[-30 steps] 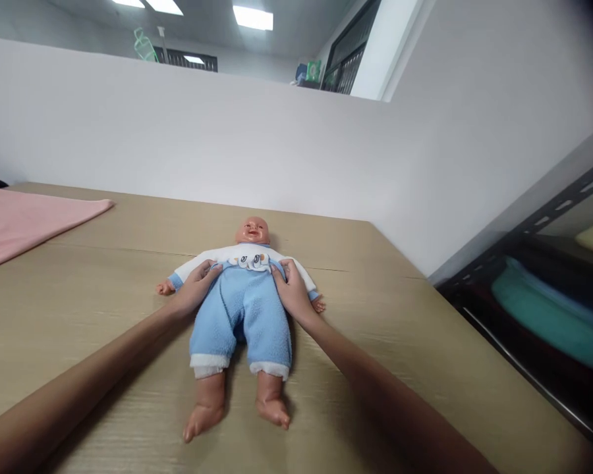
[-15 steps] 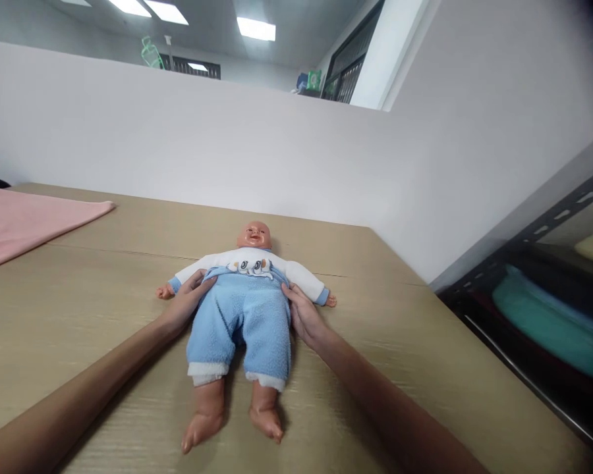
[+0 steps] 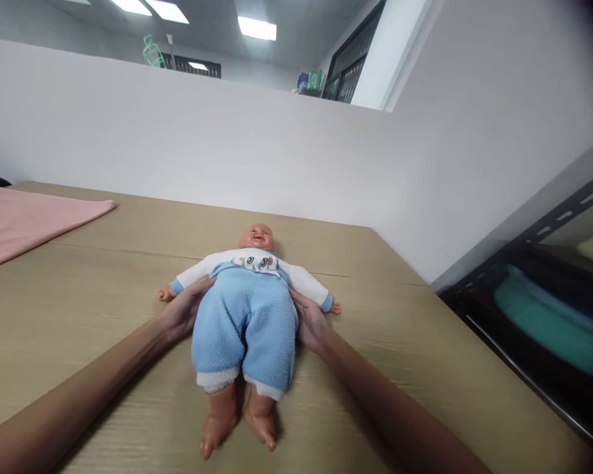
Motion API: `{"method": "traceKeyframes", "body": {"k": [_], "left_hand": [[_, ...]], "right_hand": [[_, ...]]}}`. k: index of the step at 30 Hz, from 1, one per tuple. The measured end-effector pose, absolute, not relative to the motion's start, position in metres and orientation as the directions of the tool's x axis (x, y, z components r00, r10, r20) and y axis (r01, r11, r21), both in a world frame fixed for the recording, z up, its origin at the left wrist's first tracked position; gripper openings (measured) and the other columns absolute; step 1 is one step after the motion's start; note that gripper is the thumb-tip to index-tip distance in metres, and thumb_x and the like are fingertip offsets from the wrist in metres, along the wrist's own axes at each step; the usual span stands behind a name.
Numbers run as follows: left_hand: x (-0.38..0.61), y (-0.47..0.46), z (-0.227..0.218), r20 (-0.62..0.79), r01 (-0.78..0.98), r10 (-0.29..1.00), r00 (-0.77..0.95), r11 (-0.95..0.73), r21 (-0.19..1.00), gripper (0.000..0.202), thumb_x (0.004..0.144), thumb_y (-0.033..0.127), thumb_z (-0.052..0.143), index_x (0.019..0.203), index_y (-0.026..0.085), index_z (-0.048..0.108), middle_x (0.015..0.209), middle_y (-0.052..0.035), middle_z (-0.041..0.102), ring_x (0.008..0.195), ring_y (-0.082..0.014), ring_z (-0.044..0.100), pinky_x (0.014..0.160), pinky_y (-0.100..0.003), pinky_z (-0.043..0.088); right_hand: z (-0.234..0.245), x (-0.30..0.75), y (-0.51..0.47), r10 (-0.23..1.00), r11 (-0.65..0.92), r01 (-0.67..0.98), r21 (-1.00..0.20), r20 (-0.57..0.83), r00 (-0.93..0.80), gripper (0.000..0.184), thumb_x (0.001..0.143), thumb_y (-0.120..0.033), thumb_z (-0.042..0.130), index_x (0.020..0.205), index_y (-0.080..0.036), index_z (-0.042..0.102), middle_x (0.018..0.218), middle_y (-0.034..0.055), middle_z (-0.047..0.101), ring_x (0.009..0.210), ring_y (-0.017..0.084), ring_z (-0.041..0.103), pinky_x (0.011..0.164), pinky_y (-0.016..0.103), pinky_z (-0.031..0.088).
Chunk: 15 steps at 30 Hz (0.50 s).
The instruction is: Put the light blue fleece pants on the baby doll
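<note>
A baby doll (image 3: 247, 309) lies face up on the table, its head toward the wall and its bare feet toward me. It wears a white top (image 3: 306, 282) with blue cuffs and fluffy blue trousers (image 3: 244, 322) with white hems; an animal face decorates the chest. My left hand (image 3: 185, 308) grips the doll's waist on the left side. On the opposite side my right hand (image 3: 310, 320) holds the waist too. Both thumbs lie along the trousers' top edge, while most of the fingers are hidden beneath or behind the doll's body.
A pink cloth (image 3: 34, 220) lies flat on the wooden table (image 3: 103, 289) at the far left. Behind the table stands a low white wall (image 3: 178, 145). A dark metal rack (image 3: 504, 263) with folded fabrics, one of them teal (image 3: 548, 319), is at the right.
The doll's legs have come closer together and its body has shifted slightly right. My hands have slid further under its sides, the fingers now more hidden.
</note>
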<state>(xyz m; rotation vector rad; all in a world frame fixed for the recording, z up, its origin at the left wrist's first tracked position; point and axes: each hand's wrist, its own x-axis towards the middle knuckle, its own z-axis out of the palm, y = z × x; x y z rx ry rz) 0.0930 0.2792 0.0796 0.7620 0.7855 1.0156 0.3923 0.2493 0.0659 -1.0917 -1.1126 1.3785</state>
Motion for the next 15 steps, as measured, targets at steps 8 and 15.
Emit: {"method": "traceKeyframes", "body": {"k": [8,15], "left_hand": [[0.092,0.288,0.078,-0.057,-0.352,0.954,0.295,0.164,0.921,0.043,0.077,0.039,0.098,0.113,0.022,0.084,0.125,-0.0109,0.088,0.132,-0.0393,0.078,0.110,-0.045,0.063],[0.080,0.296,0.077,-0.018,-0.256,0.958,0.287,0.095,0.962,0.035,0.086,0.046,0.096,0.110,0.024,0.082,0.114,-0.0061,0.082,0.111,-0.0287,0.074,0.097,-0.035,0.056]], "right_hand": [[0.078,0.389,0.248,0.992,-0.061,-0.200,-0.978,-0.037,-0.124,0.071,0.080,-0.077,0.088,0.130,-0.028,0.074,0.118,0.0127,0.086,0.125,0.041,0.078,0.104,0.052,0.063],[0.086,0.405,0.259,0.979,0.005,-0.179,-0.984,0.041,-0.201,0.063,0.075,-0.067,0.100,0.122,-0.031,0.080,0.120,0.0055,0.085,0.116,0.035,0.079,0.113,0.051,0.061]]}}
